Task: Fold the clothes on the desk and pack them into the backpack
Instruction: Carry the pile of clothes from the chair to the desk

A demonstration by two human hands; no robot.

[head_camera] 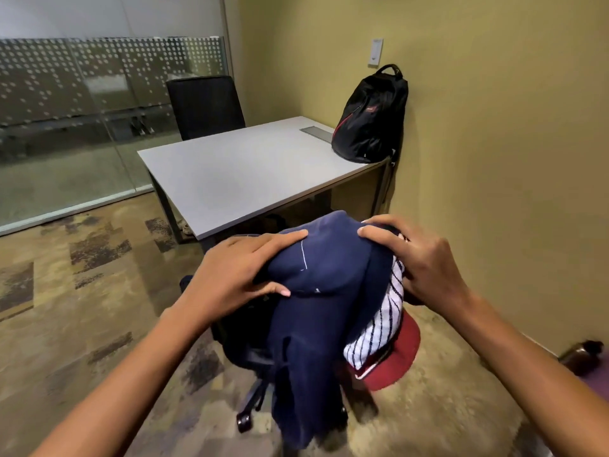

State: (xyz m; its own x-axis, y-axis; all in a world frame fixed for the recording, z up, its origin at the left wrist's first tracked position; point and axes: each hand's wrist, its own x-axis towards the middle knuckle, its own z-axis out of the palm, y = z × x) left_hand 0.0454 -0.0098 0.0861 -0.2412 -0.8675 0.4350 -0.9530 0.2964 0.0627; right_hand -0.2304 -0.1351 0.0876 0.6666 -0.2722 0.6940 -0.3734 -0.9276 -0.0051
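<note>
1. Fingers [280, 237] of the left hand [237, 268] and right hand [418, 258] clasp the bundled navy garment [329, 275] and striped shirt [385, 318] at 6 o'clock.
2. Backpack [372, 117] on desk [247, 173], 1 o'clock.
3. Soft, light, floppy; probably best scooped from beneath.

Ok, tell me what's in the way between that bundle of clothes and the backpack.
Nothing visible: no object lies on the desk between the clothes and the backpack at its far right corner. Only the black chair under the bundle stands before the desk's near edge.
</note>
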